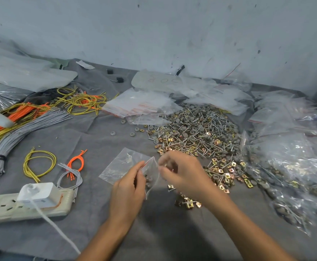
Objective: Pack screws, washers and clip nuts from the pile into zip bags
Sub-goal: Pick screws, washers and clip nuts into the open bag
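My left hand (130, 187) pinches the red-striped mouth of a small clear zip bag (151, 175) that holds a few grey washers. My right hand (180, 174) pinches the other side of the bag's mouth, fingers curled. A second empty zip bag (120, 165) lies flat under and behind it. The big pile of screws, grey washers and gold clip nuts (197, 132) spreads just beyond my right hand. A small cluster of clip nuts (187, 202) lies below my right wrist.
A stack of empty zip bags (140, 104) lies behind the pile, filled bags (289, 159) heap at the right. Yellow, orange and grey wires (39, 162) and a white power strip with charger (27, 202) sit at the left on the grey cloth.
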{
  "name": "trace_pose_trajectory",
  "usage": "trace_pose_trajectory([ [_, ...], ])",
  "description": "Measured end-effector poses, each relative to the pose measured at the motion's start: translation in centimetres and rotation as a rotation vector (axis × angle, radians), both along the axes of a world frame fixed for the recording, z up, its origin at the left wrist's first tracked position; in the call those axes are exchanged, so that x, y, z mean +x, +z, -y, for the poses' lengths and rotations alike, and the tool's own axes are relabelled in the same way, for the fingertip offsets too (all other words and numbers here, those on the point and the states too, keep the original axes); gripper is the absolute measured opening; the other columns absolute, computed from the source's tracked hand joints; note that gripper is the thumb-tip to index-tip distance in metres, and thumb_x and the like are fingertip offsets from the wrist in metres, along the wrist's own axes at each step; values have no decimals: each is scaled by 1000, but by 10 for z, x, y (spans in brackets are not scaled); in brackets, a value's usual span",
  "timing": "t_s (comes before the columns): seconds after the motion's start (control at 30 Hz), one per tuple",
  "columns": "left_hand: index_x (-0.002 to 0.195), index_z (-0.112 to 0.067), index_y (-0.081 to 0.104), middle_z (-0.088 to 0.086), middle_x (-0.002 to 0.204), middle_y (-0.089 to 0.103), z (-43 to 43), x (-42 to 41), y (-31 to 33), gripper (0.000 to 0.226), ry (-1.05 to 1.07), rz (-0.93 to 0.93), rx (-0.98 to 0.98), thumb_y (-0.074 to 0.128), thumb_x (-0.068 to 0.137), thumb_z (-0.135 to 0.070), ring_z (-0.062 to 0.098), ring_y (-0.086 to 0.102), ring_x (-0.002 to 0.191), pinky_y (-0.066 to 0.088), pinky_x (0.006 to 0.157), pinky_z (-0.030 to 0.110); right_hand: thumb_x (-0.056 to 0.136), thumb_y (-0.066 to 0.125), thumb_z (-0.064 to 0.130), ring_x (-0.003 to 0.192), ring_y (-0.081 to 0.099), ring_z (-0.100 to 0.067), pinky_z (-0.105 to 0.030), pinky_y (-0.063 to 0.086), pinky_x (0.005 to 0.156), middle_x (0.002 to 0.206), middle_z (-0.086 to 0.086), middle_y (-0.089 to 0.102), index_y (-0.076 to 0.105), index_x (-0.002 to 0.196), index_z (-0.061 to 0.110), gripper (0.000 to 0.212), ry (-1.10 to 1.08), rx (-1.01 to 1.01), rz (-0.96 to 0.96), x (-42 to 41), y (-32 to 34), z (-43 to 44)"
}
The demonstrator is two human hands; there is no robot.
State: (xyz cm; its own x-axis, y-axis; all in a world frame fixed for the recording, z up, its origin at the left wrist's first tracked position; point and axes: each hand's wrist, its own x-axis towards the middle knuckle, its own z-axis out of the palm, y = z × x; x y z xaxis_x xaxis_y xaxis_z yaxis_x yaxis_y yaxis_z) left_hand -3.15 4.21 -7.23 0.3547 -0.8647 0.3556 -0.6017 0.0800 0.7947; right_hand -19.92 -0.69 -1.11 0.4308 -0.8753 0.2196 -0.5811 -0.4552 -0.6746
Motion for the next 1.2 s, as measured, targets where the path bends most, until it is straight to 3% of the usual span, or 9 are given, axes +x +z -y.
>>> trace_pose_trajectory([
  [0.07, 119, -20, 73, 2, 89, 76, 0, 0, -2, 29, 9, 21, -17, 63, 95, -7, 25, 68, 77, 39, 67, 22, 92, 67, 27, 68, 48, -1, -24, 38, 66, 69, 16, 48, 68, 97, 28, 5, 14, -64, -129, 8, -14, -12],
  [0.23, 118, -18, 73, 3, 102, 77, -1, 0, -2, 29, 7, 76, -33, 65, 93, -5, 27, 70, 86, 42, 73, 26, 100, 52, 34, 101, 61, -22, -38, 48, 82, 105, 4, 64, 65, 122, 32, 25, 6, -117, -301, 22, -29, -23],
  [0.33, 120, -22, 72, 2, 101, 77, 0, 0, -3, 29, 5, 70, -17, 63, 95, -9, 25, 70, 85, 42, 70, 27, 100, 54, 34, 100, 61, -18, -37, 50, 86, 111, 7, 66, 63, 126, 33, 27, -4, -102, -176, 17, -29, -34],
  [0.43, 120, -24, 72, -1, 93, 77, 0, 0, -4, 29, 9, 53, -8, 62, 96, -13, 24, 69, 81, 42, 68, 28, 97, 60, 31, 83, 58, -7, -31, 49, 78, 95, 19, 59, 68, 112, 31, 17, -62, -89, -96, -5, -29, -41],
  [0.53, 120, -23, 72, -3, 87, 75, 0, -1, -4, 28, 10, 46, -12, 61, 96, -13, 24, 68, 78, 42, 67, 28, 97, 63, 31, 80, 53, -2, -29, 47, 76, 91, 21, 56, 69, 103, 32, 9, -138, -60, -191, -38, -28, -30],
  [0.7, 121, -24, 71, -9, 73, 67, -1, 0, -4, 28, -9, 18, 5, 59, 98, -15, 21, 66, 75, 41, 68, 27, 99, 58, 28, 97, 57, -11, -35, 52, 80, 103, 14, 57, 68, 105, 32, 12, -262, -31, -451, -70, -17, 16],
  [0.87, 120, -21, 72, 1, 82, 73, 0, 0, -4, 28, -1, 30, -17, 60, 97, -12, 24, 64, 74, 38, 66, 26, 98, 61, 25, 87, 58, -9, -33, 54, 73, 102, 10, 57, 73, 102, 38, 18, -176, 12, -616, -71, -10, 37],
  [1.07, 120, -19, 72, -5, 73, 67, -1, 0, -2, 28, -11, 19, -24, 59, 97, -11, 16, 60, 72, 38, 66, 24, 98, 56, 25, 107, 54, -13, -39, 55, 84, 111, 11, 58, 71, 106, 38, 21, -75, -53, -735, -64, -12, 34],
  [1.2, 120, -19, 72, -6, 70, 65, -2, 0, 0, 28, -15, 19, -20, 60, 97, -10, 19, 61, 70, 41, 66, 27, 98, 55, 23, 106, 53, -14, -35, 50, 89, 110, 9, 55, 65, 107, 28, 14, -32, -6, -711, -66, -16, 37],
])
